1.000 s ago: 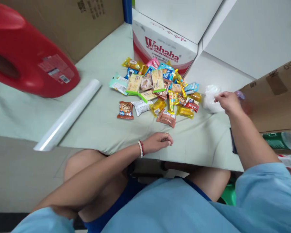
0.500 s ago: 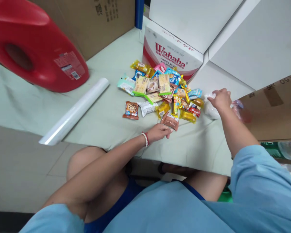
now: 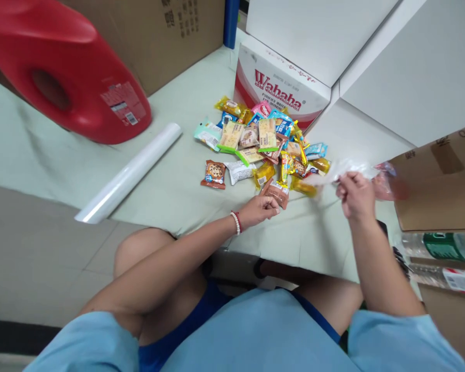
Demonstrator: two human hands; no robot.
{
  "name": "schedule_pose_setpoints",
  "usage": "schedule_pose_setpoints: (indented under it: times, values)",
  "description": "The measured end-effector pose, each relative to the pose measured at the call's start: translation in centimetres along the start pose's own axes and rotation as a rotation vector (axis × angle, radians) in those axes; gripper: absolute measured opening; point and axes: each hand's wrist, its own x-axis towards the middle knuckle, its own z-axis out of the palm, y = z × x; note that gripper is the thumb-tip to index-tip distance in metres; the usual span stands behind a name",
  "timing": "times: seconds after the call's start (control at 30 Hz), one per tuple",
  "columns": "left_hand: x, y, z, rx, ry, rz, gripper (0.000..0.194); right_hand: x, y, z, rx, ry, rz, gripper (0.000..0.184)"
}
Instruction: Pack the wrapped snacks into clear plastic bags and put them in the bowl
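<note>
My left hand (image 3: 260, 211) rests at the front of the snack pile, its index finger stretched along the left side of a brown snack packet (image 3: 278, 194). The other fingers are curled; whether they grip anything is hidden. My right hand (image 3: 357, 195) is closed on a thin white plastic bag (image 3: 343, 170), blurred, spreading leftward over the pile's right end. Around the left hand lie a cookie packet (image 3: 214, 174), a white packet (image 3: 240, 172), yellow packets (image 3: 264, 174) and a narrow yellow packet (image 3: 284, 168). Pale wafer packets (image 3: 230, 135) lie on top behind.
A white roll (image 3: 129, 173) and a big red jug (image 3: 96, 88) occupy the left of the table. Behind the snacks stands a Wahaha carton (image 3: 277, 82). White boxes (image 3: 403, 62) and a brown carton (image 3: 442, 181) border the right; plastic bottles (image 3: 445, 247) lie below it.
My right hand has moved toward me, and the bunched white bag is now lifted and spread out leftward. My left index finger has extended beside the brown packet. The view has shifted slightly.
</note>
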Motion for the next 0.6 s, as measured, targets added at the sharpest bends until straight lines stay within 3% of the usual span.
schedule_pose_setpoints:
  times: [0.13, 0.23, 0.33, 0.43, 0.53, 0.6]
  values:
    - [-0.3, -0.2, 0.4, 0.048, 0.113, 0.254, 0.039, -10.3, 0.5, 5.8, 0.464, -0.167, 0.326, 0.031]
    - [-0.4, -0.7, 0.5, 0.176, 0.115, 0.312, 0.054, -14.0, 1.0, 8.7, 0.683, -0.242, 0.482, 0.029]
    - [-0.3, -1.3, 0.6, 0.172, 0.072, 0.187, 0.032, -14.3, 1.1, 9.6, 0.806, -0.285, 0.538, 0.028]
    - [0.0, -1.5, 0.1, 0.036, 0.088, 0.104, 0.029, -13.4, 1.0, 8.8, 0.854, -0.264, 0.524, 0.028]
    - [0.3, -1.0, -0.9, -0.086, 0.163, 0.101, 0.027, -12.3, 1.1, 6.8, 0.790, -0.160, 0.434, 0.029]
    - [0.5, -0.5, -1.6, -0.134, 0.225, 0.097, 0.027, -10.7, 1.3, 5.0, 0.643, 0.007, 0.290, 0.028]
